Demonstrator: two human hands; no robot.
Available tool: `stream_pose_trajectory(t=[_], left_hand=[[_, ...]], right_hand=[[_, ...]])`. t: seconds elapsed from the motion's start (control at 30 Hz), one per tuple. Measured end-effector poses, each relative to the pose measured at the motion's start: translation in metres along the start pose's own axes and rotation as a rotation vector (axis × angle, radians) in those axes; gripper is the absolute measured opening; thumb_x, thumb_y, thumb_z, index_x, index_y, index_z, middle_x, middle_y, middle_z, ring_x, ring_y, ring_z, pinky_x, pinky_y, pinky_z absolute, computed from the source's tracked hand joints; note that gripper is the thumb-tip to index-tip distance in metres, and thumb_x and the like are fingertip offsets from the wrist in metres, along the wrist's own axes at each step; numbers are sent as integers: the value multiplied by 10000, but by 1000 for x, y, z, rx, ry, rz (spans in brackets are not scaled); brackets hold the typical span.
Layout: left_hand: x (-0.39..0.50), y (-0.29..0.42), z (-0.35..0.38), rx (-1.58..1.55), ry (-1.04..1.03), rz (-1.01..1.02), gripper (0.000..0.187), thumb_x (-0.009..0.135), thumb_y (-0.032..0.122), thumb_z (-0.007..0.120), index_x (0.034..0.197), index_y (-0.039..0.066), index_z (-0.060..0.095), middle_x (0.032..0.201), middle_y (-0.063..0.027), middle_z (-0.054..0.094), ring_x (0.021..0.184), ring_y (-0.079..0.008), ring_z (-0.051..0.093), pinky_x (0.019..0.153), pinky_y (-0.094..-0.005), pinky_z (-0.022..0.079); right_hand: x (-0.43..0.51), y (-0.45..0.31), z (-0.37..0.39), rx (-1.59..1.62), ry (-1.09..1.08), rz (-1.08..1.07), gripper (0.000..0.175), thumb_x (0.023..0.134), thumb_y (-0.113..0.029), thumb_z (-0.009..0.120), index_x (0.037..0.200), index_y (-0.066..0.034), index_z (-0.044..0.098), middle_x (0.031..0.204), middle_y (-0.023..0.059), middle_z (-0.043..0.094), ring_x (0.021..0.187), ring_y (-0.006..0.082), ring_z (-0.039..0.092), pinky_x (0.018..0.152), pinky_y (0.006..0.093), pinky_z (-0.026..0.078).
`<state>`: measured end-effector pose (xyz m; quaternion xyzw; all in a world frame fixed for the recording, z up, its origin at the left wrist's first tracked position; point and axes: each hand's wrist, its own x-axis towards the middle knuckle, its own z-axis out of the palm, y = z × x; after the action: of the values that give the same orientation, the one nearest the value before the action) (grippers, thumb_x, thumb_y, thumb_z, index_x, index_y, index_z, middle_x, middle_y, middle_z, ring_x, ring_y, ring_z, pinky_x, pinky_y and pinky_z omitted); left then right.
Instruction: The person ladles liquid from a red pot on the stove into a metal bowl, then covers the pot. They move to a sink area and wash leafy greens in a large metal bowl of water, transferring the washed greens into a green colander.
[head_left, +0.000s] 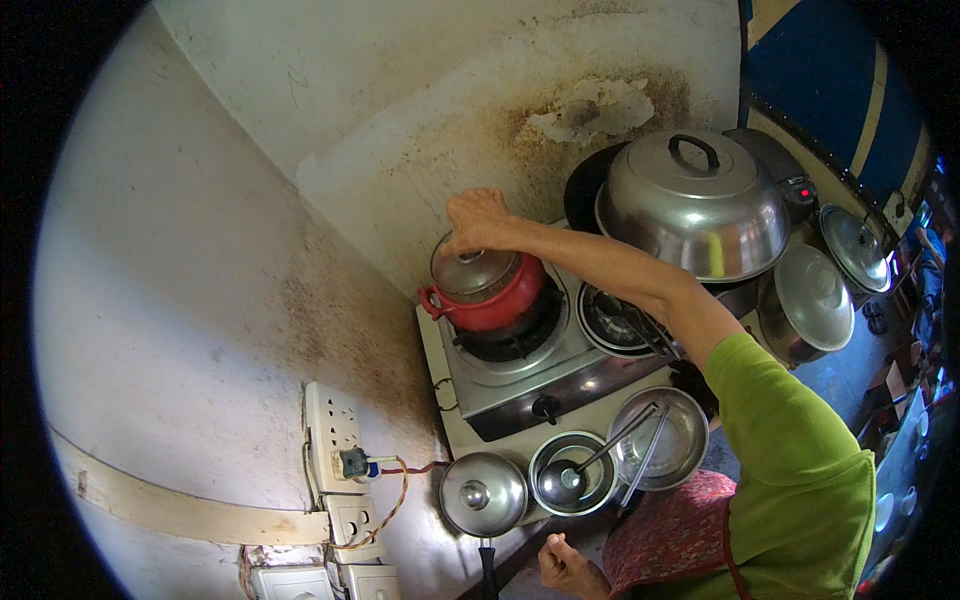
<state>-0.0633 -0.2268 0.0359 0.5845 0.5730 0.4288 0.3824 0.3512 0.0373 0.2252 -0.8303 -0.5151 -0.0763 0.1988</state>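
My right hand (480, 217) is on the knob of a glass lid (480, 279), with its fingers curled over the top. The lid lies over the mouth of a red pot (491, 309) with a blackened lower part. That pot stands on the left burner of a steel gas stove (517, 379). Low in the view, my left hand (566, 564) hangs in front of the counter with its fingers curled in, and nothing shows in it. Nearest to it are a steel bowl (541, 501) holding a ladle (564, 484) and a lidded steel saucepan (491, 504).
A large domed lid (694, 225) covers a wok at the right. A shallow metal pan (679, 450) has a metal utensil across it. Lidded pots (814, 296) stand farther right. Sockets with a plugged cord (352, 463) are on the left wall, which closes off that side.
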Motion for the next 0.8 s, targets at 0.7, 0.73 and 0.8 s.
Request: stream_pose_trajectory(t=[0.7,0.73,0.8], left_hand=[[20,14,18,28,-36,28,295,974,223,623,854,-34,704,679,-83,624,602,-159,526,555,-323,417],[20,12,16,52,-83,68,270,980,229,607,919,-12,713,736,-134,653,634,-222,574,589,-355,455],[19,8,11,89,-140,126,273,988,246,585,981,10,720,798,-186,682,675,-285,628,627,-388,494]], right_hand=[[21,-1,-9,2,221,-158,514,571,-450,793,727,35,726,745,253,692,754,411,710,683,487,559],[24,-3,-17,15,145,-129,514,570,-453,795,731,30,728,758,247,697,765,406,711,691,486,559],[28,-6,-30,12,81,-92,510,571,-454,795,739,23,733,784,239,707,788,395,713,704,483,560]])
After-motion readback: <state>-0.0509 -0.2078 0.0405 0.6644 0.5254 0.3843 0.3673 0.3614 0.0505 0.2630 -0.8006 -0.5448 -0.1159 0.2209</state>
